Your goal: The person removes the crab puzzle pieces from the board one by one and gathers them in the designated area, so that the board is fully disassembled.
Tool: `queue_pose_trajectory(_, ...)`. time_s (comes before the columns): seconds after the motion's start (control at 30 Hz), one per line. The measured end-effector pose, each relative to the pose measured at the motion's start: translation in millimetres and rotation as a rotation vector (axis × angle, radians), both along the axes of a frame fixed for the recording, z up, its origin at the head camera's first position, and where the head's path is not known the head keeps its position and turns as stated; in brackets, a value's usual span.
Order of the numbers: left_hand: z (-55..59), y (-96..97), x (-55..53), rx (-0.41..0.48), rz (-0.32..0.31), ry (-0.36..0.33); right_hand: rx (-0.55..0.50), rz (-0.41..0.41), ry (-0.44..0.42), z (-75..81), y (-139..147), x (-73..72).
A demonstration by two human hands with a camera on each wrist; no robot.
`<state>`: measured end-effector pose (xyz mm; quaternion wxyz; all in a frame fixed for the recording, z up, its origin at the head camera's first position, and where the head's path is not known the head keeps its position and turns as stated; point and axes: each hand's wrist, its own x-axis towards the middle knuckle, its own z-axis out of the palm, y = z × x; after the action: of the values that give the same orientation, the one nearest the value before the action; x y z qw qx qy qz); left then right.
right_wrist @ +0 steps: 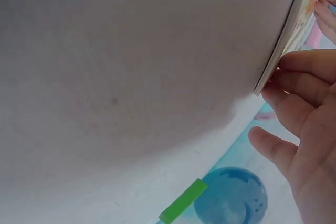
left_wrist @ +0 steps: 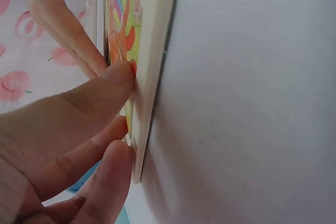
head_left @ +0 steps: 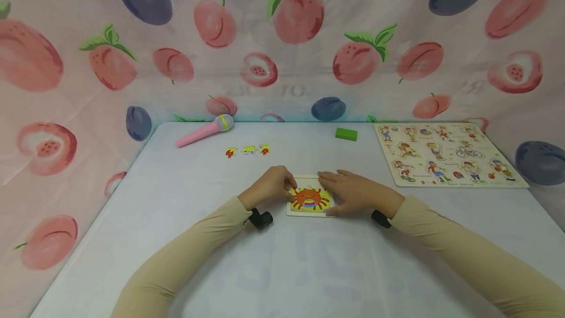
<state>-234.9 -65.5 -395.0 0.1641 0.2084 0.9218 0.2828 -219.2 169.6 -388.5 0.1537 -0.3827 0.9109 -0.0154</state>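
Note:
A small jigsaw puzzle board [head_left: 310, 214] with a white frame lies on the table in the head view, showing a red crab on yellow. At its left side my left hand [head_left: 272, 183] pinches a yellow puzzle piece [left_wrist: 129, 116] between thumb and fingers, its edge tipped slightly up from the frame in the left wrist view. My right hand [head_left: 355, 191] rests along the board's right side with fingers fairly straight, touching the edge; the right wrist view shows these fingertips [right_wrist: 275, 85] against the frame. Part of the picture is hidden under both hands.
Loose puzzle pieces [head_left: 249, 149] lie beyond the left hand. A pink toy microphone [head_left: 200, 133] is at the back left, a green block [head_left: 346, 134] at the back. On the right lies a large picture puzzle board [head_left: 446, 153]. Fruit-printed cloth hangs behind the table.

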Motion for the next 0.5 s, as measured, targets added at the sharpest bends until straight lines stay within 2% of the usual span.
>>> queue_pose_trajectory(0.5,3.3,0.0,2.0,-0.012,-0.023,0.014,0.014,0.001,-0.012,-4.1,0.3,-1.7)
